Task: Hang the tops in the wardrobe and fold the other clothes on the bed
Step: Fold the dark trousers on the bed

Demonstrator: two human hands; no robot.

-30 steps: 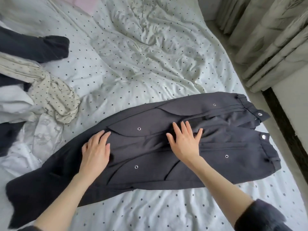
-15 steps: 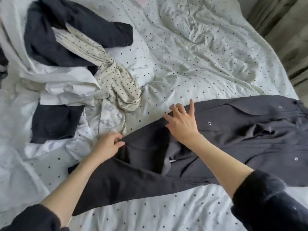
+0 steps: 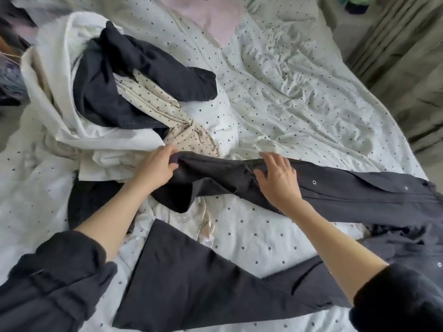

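Your left hand (image 3: 157, 165) pinches one leg end of the dark trousers (image 3: 335, 197) lying across the near bed (image 3: 299, 92), your right hand (image 3: 279, 182) presses flat with spread fingers, and the clothes pile (image 3: 124, 92) far left waits unfolded.

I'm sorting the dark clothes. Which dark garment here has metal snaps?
The dark trousers under both hands, left hand gripping a leg and right hand flat on it. The dark garment in the pile shows no snaps.

trousers (image 3: 239, 283) on bed (image 3: 299, 104) – front-right | clothes pile (image 3: 124, 99) – behind-left, touching trousers
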